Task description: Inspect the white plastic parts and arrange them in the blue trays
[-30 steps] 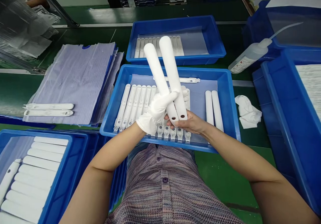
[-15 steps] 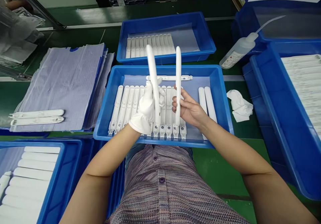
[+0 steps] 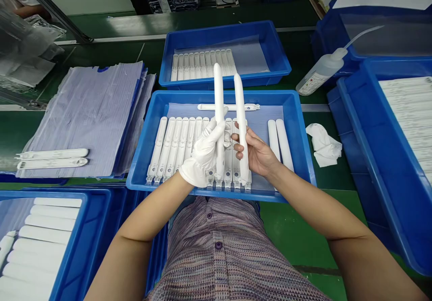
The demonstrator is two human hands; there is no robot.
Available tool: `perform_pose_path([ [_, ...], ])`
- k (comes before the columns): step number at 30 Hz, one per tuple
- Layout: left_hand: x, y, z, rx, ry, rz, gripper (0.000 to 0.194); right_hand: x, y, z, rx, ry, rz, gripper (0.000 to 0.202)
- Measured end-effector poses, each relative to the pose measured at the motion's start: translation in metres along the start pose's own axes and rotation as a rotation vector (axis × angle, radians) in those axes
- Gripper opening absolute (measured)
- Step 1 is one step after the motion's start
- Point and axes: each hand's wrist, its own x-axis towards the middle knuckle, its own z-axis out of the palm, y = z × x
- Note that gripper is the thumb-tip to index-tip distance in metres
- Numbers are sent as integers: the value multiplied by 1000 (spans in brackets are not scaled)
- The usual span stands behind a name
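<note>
My left hand [image 3: 205, 152], in a white glove, is closed round a long white plastic strip [image 3: 219, 98] that stands nearly upright. Bare, my right hand [image 3: 256, 151] grips a second white plastic strip [image 3: 240, 103] by its middle, tilted slightly, close beside the first but apart from it. Both are held above a blue tray [image 3: 305, 157]. In that tray lies a row of similar white strips [image 3: 164, 150], with dark round spots near their lower ends. One strip [image 3: 251, 107] lies crosswise at the back, and two smooth ones [image 3: 284, 143] lie at the right.
Behind stands another blue tray [image 3: 283, 69] of strips. To the right are a wash bottle [image 3: 319, 74], a crumpled white cloth [image 3: 324, 144] and blue bins [image 3: 374, 157]. At left, two strips [image 3: 52, 162] rest on a stack of pale sheets [image 3: 91, 112], above a tray of strips [image 3: 83, 206].
My left hand has shifted right with its strip, nearer the other. The right-hand strip has turned, its top leaning left and more of its broad face showing.
</note>
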Motion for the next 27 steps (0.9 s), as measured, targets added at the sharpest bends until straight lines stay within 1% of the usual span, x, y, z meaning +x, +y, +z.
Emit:
perform_pose_path([
  [3,0,1,-3,-7,-121,-64,50,-1,0,0,45,-24,-48,36],
  [4,0,1,-5,-9,-141,-93,51,-1,0,0,68,-43,-56,39],
  [6,2,0,-9,4,-159,-118,54,-1,0,0,107,-75,-52,44],
  [7,3,0,-11,14,-157,-120,55,0,-1,0,118,-81,-43,43],
  [9,5,0,-12,23,-152,-106,55,1,-3,0,119,-64,-22,37],
  [11,6,2,-13,27,-141,-58,53,1,-4,-1,96,-37,-20,32],
  [13,6,4,-13,42,-103,22,50,1,-5,-4,53,-33,-45,37],
  [16,7,6,-15,59,-59,106,42,1,-4,-9,-34,-78,-109,55],
  [19,9,3,-18,45,-104,108,32,2,1,-14,-116,-132,-159,68],
  [21,10,-1,-18,34,-126,101,30,2,4,-15,-175,-151,-175,72],
  [24,9,-6,-15,41,-114,95,33,-1,7,-12,-310,-119,-200,76],
  [27,5,-5,-13,86,-138,121,48,-6,10,-8,-509,-41,-310,75],
])
